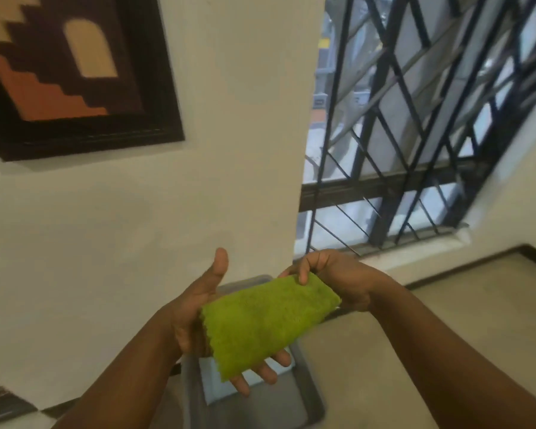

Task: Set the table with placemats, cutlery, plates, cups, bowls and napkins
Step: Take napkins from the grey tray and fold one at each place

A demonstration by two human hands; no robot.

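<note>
Green napkin, folded to a fuzzy rectangle, held up in mid-air between both hands, low in the middle of the view. Left hand spread flat beneath it, palm up, thumb raised clear of the cloth, fingertips showing past the napkin's lower edge; fingers straight, carrying rather than clutching. Right hand at the far upper corner, pinching the cloth between thumb on top and fingers curled behind. Zigzag-cut edge of the napkin toward the left wrist. Directly below the hands, a grey lidded bin with a pale lid, standing on the floor against the white wall. Framed picture with stepped brown, orange and cream shapes hanging upper left. Window with dark diamond-pattern bars to the right. Beige floor with dark skirting at lower right. No table in view; whole frame slightly blurred.
</note>
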